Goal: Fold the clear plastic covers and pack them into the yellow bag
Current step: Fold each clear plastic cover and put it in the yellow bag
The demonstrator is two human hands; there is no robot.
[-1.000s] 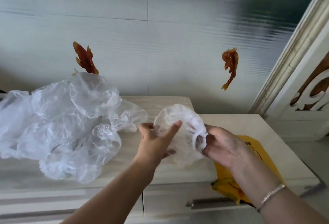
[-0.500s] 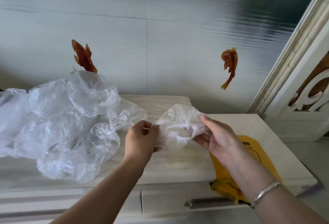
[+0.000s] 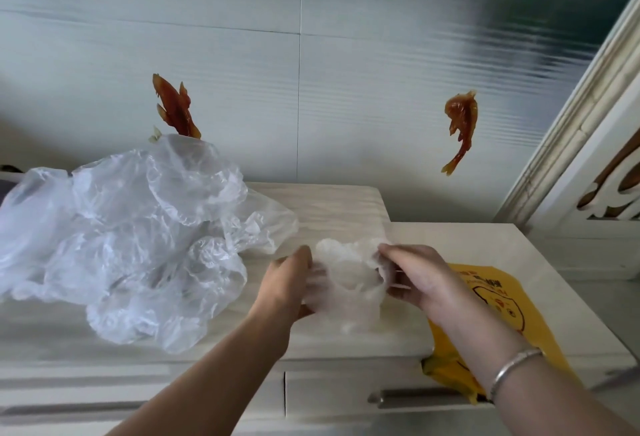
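A clear plastic cover point(image 3: 349, 283) hangs bunched between the two hands just above the desk point(image 3: 332, 207), lower than half a second ago, when it was held up and spread wider. In the head view the left hand point(image 3: 289, 285) grips its left edge with curled fingers, knuckles toward the camera, much as it did before. The right hand point(image 3: 415, 276), which a moment ago had its fingers stretched flat against the film, now pinches the right edge with thumb and fingers bent round the plastic. A second ago the same cover was a round dome cupped by both palms; now it is collapsed and crumpled. The heap of clear plastic covers point(image 3: 128, 238) lies on the left part of the desk, unmoved, its right flap reaching to just beside the left hand. The yellow bag point(image 3: 498, 300) lies flat at the right under the right forearm, where it was before, and its lower corner droops over the front edge of the desk onto the drawer front beside a metal handle point(image 3: 426, 395). A silver bracelet point(image 3: 512, 366) sits on the right wrist. Bare desk shows behind the hands up to the wall and to the right of the bag toward the desk's far corner; a white carved panel point(image 3: 609, 176) closes the right side.
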